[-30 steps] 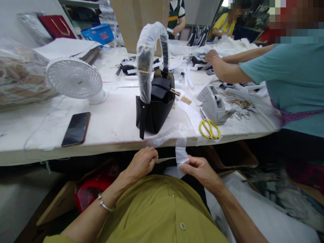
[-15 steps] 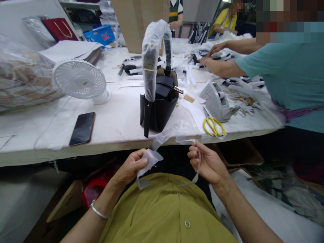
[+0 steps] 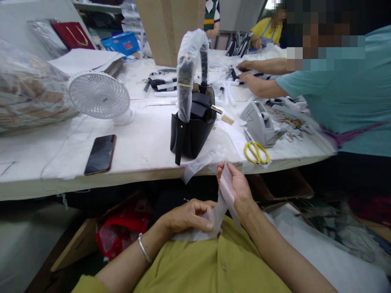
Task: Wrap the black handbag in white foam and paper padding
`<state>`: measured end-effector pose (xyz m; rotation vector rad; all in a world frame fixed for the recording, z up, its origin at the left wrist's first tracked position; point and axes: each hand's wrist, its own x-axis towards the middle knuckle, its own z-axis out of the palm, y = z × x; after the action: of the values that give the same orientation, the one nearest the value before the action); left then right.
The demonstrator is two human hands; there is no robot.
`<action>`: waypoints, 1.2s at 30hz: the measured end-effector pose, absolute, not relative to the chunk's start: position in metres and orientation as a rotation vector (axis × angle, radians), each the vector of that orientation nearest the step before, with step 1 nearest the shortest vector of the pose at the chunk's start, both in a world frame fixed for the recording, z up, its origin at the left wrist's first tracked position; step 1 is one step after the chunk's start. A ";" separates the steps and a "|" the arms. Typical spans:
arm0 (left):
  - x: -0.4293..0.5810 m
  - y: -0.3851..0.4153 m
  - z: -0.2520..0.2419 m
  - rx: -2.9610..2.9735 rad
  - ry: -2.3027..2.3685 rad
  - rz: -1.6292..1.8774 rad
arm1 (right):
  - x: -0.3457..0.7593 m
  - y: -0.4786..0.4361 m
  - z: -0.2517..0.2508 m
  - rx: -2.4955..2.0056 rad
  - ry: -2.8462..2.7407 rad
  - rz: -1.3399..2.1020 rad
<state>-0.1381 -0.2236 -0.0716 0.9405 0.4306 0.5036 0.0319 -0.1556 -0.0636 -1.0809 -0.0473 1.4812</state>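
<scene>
A translucent white plastic strip [image 3: 215, 221] stretches between my two hands, in front of my body below the table edge. My left hand [image 3: 192, 217] is closed on its lower part, thumb on top. Higher up, near the table edge, my right hand [image 3: 236, 183] pinches the strip's upper end between thumb and fingers. Just beyond stands a black handbag [image 3: 194, 132], upright, its raised handle [image 3: 186, 75] wrapped in clear plastic. Another piece of thin plastic film [image 3: 195, 165] lies at the bag's foot and hangs over the edge.
Yellow-handled scissors [image 3: 256, 152] and a grey tape dispenser [image 3: 259, 122] lie right of the bag. A phone [image 3: 100, 154] and white fan [image 3: 99, 95] are on the left. At right, a co-worker in a teal top [image 3: 345, 93] handles black and white pieces; other people stand farther back.
My left hand has moved right and down with the plastic, and my right hand has shifted left and slightly up. The strip now runs between them. The co-worker at right has leaned leftward.
</scene>
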 end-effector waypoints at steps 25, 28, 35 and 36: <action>-0.158 -0.182 -0.077 1.724 0.684 0.471 | 0.055 -0.207 -0.048 -1.070 -0.699 2.423; -0.154 -0.175 -0.093 1.440 0.769 0.481 | 0.063 -0.208 -0.041 -1.154 -0.831 2.367; -0.160 -0.171 -0.123 0.865 0.893 0.786 | 0.098 -0.224 -0.035 -1.475 -0.930 2.140; -0.162 -0.172 -0.126 0.820 0.901 0.812 | 0.103 -0.226 -0.034 -1.532 -0.934 2.062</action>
<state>-0.1617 -0.1719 -0.1261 0.8201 0.9008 0.8117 0.1031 -0.2261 -0.0337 -1.5320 -0.9339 2.0616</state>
